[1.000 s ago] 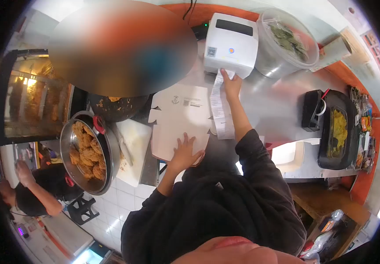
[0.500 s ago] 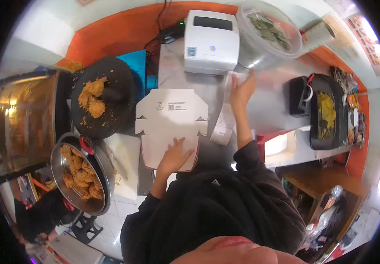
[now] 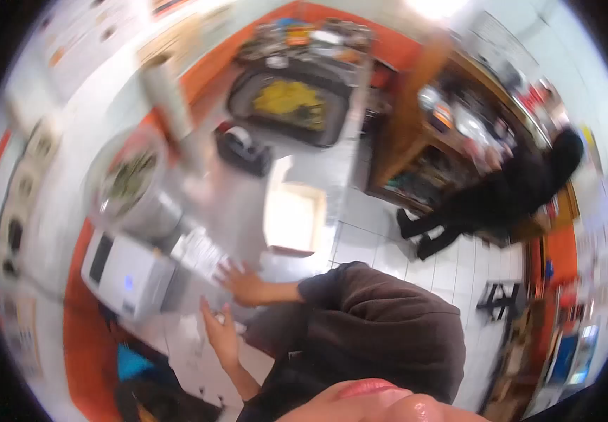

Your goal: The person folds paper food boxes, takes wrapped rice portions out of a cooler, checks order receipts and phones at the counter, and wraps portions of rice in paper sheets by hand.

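My right hand [image 3: 244, 284] is stretched out with fingers spread over the metal counter. Just beyond its fingertips lies a white printed paper strip [image 3: 200, 253]; blur hides whether they touch. Below it, my left hand [image 3: 221, 337] is raised with fingers apart, above the flattened white cardboard box [image 3: 195, 366], partly out of view at the bottom. Neither hand visibly holds anything. The white label printer [image 3: 124, 274] stands left of the paper strip.
An open box [image 3: 293, 218] sits near the counter edge beside a black tape dispenser [image 3: 244, 149]. Behind is a black tray [image 3: 290, 105] with yellow pieces. A clear tub [image 3: 128, 179] holds green leaves. One person [image 3: 487, 193] in dark clothes stands by the wooden shelf [image 3: 416, 151].
My view has swung to the right. My right hand has let go of the paper strip, which now lies on the counter, and my left hand has lifted off the flat box.
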Demonstrator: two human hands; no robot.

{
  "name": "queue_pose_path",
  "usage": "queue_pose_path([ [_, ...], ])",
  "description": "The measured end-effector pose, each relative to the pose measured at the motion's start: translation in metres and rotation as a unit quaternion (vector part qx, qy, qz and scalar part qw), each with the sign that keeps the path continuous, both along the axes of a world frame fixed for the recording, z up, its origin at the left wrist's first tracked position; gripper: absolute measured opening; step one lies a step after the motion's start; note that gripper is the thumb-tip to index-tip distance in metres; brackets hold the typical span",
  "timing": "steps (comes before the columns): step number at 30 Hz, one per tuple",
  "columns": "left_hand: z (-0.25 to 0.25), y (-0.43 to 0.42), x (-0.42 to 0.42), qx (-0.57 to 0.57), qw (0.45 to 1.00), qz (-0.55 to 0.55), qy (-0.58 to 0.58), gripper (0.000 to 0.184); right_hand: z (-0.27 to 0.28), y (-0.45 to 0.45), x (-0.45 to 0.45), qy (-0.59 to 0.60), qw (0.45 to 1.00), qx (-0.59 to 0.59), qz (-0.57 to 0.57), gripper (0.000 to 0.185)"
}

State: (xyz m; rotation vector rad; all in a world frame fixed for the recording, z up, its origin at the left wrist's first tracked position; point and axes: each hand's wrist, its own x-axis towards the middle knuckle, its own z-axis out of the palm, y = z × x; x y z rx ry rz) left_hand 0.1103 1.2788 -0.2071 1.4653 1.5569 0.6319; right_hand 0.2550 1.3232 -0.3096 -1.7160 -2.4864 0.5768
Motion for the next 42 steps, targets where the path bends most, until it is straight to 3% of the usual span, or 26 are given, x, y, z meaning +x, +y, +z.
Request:
queue_pose_path([
  [2,-0.081,0.056,-0.005,0.066,0.997,0.008,0.041,0.069,0.009,-0.006,0.011,0.067,0.998,0.001,-0.023,0.089],
  [4,-0.116,0.097,-0.001,0.056,0.977,0.000,0.203,0.076,0.012,-0.012,0.011,0.125,0.992,0.003,-0.029,0.091],
  [5,-0.123,0.113,0.006,0.051,0.958,-0.001,0.281,0.079,0.011,-0.015,0.014,0.145,0.988,0.005,-0.042,0.092],
  [8,-0.137,0.138,0.017,0.073,0.932,0.046,0.351,0.084,-0.003,-0.020,0.021,0.217,0.974,0.050,-0.053,0.093],
  [12,-0.137,0.135,0.028,0.177,0.904,0.045,0.386,0.068,-0.017,-0.022,0.023,0.279,0.954,0.101,-0.045,0.089],
  [15,-0.157,0.142,0.022,0.111,0.984,0.044,0.130,0.052,-0.011,-0.022,0.029,0.301,0.947,0.106,-0.044,0.081],
  [18,-0.138,0.135,0.039,0.037,0.994,0.011,0.106,0.042,0.006,-0.028,0.047,0.356,0.934,-0.023,-0.018,0.074],
  [21,-0.195,0.171,0.018,0.193,0.980,-0.046,0.013,0.042,0.027,-0.049,0.083,0.371,0.915,-0.110,0.118,0.066],
  [24,-0.137,0.218,0.053,0.189,0.978,-0.082,0.031,0.051,0.081,-0.063,0.142,0.382,0.866,-0.224,0.231,0.054],
  [26,-0.064,0.261,0.083,0.131,0.962,-0.200,0.133,0.063,0.100,-0.075,0.179,0.439,0.839,-0.246,0.206,0.046],
  [28,-0.036,0.317,0.107,0.280,0.895,-0.181,0.295,0.070,0.123,-0.078,0.219,0.475,0.827,-0.254,0.158,0.039],
  [29,-0.027,0.347,0.119,0.332,0.912,-0.136,0.200,0.070,0.138,-0.078,0.239,0.486,0.826,-0.254,0.127,0.037],
  [30,-0.031,0.400,0.112,0.313,0.926,-0.115,0.177,0.067,0.147,-0.078,0.254,0.496,0.823,-0.260,0.098,0.034],
  [31,-0.053,0.452,0.103,0.519,0.811,-0.038,0.267,0.064,0.143,-0.076,0.264,0.516,0.822,-0.241,0.024,0.031],
  [32,0.027,0.406,0.150,0.478,0.869,-0.122,0.015,0.060,0.134,-0.072,0.274,0.529,0.816,-0.230,-0.040,0.029],
  [33,0.031,0.418,0.151,0.453,0.883,-0.099,0.080,0.056,0.128,-0.067,0.284,0.525,0.824,-0.189,-0.096,0.026],
  [34,0.042,0.404,0.159,0.421,0.901,-0.089,0.063,0.054,0.126,-0.060,0.295,0.515,0.831,-0.154,-0.141,0.024],
  [36,0.074,0.331,0.187,0.331,0.938,-0.099,0.002,0.050,0.129,-0.046,0.313,0.362,0.920,-0.024,-0.147,0.027],
  [38,0.116,0.242,0.195,0.232,0.967,-0.102,0.013,0.048,0.118,-0.038,0.314,0.207,0.970,0.123,-0.035,0.035],
  [39,0.138,0.197,0.194,0.181,0.977,-0.103,0.040,0.047,0.110,-0.040,0.310,0.193,0.978,0.083,0.012,0.041],
  [42,0.143,0.090,0.155,0.171,0.983,-0.005,0.072,0.042,0.065,-0.048,0.295,0.149,0.972,0.070,0.166,0.048],
])
